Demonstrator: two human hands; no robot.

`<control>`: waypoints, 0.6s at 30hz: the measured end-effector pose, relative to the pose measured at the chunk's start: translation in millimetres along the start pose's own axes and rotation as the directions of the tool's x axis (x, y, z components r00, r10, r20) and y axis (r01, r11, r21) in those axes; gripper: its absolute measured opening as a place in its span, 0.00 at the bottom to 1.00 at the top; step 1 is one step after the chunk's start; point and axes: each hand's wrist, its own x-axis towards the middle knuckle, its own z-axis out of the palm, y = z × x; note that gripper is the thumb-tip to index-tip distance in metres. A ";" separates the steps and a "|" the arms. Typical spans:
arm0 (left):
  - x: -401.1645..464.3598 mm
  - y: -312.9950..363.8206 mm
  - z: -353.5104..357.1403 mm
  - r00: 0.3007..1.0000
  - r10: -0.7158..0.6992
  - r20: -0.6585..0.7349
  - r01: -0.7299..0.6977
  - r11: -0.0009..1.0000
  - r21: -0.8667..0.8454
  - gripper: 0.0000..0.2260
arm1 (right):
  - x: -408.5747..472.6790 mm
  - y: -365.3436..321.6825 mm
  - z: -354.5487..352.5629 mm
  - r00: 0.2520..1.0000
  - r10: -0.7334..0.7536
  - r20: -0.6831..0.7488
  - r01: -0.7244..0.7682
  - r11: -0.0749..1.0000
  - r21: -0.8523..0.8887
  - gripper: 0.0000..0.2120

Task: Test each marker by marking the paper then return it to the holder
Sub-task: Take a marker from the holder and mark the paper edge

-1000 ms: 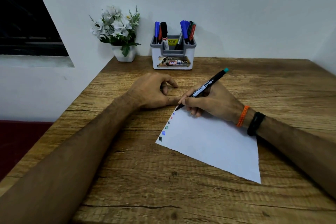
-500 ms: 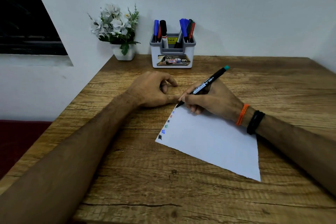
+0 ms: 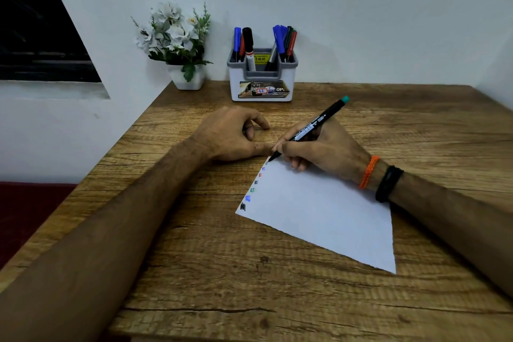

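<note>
A white sheet of paper lies on the wooden table, with a row of small coloured marks along its left edge. My right hand grips a black marker with a teal end; its tip touches the paper's far left corner. My left hand rests on the table just left of that corner, fingers curled; whether it holds a cap is hidden. A grey and white holder stands at the back by the wall with several markers upright in it.
A small white pot of white flowers stands left of the holder at the table's back corner. The wooden table ends at a left edge beside a white wall. A dark window is at far left.
The marker tip has stayed at the paper's top corner with only slight shifts. Both hands keep their places; the view moved a little.
</note>
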 end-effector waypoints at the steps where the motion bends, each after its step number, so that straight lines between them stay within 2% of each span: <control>1: 0.2 -0.3 0.2 1.000 0.001 0.001 -0.001 1.000 -0.001 0.25 | 0.1 -0.3 0.0 1.000 -0.004 0.009 0.004 1.000 -0.006 0.05; 10: 1.3 -2.7 0.5 1.000 0.006 0.001 -0.006 1.000 0.005 0.24 | -1.1 -0.6 0.9 1.000 -0.016 0.024 0.016 1.000 0.006 0.06; 15: 0.1 -1.5 -0.1 1.000 0.007 0.003 -0.007 1.000 -0.006 0.25 | 1.2 1.5 2.1 0.999 0.000 -0.032 0.001 0.999 0.035 0.07; 18: -0.7 -1.0 -0.8 1.000 0.011 0.001 -0.011 1.000 -0.007 0.25 | 0.4 1.5 1.7 1.000 -0.018 0.004 0.018 1.000 0.024 0.05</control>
